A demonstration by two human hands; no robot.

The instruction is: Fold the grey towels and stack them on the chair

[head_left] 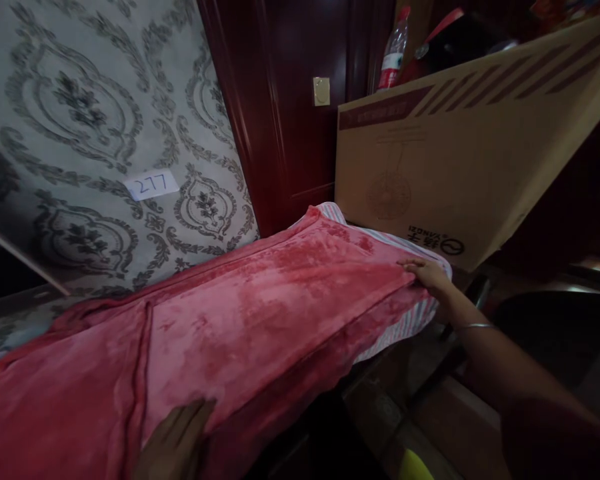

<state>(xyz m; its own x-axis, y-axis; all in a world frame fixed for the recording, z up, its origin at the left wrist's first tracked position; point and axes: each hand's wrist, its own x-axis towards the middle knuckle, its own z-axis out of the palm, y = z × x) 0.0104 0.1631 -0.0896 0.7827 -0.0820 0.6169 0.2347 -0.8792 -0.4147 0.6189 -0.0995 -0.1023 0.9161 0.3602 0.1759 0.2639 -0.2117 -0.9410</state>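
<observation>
A pink fleece blanket (250,320) stretches across the view, laid over a bed or long cushion, with a striped pink-and-white sheet (405,327) showing along its far side. My left hand (175,440) lies flat on the blanket's near part at the bottom of the view, its fingers apart and holding nothing. My right hand (427,275), with a thin metal bangle (475,326) on the wrist, has its fingers hooked over the blanket's edge near the striped sheet.
A large cardboard box (445,160) leans beside the blanket's end. Behind it stand a dark red wooden door (305,113) and a plastic bottle (394,52). Patterned wallpaper (90,113) with a paper label reading 277 (151,185) fills the left. A yellow object (415,467) sits at the bottom edge.
</observation>
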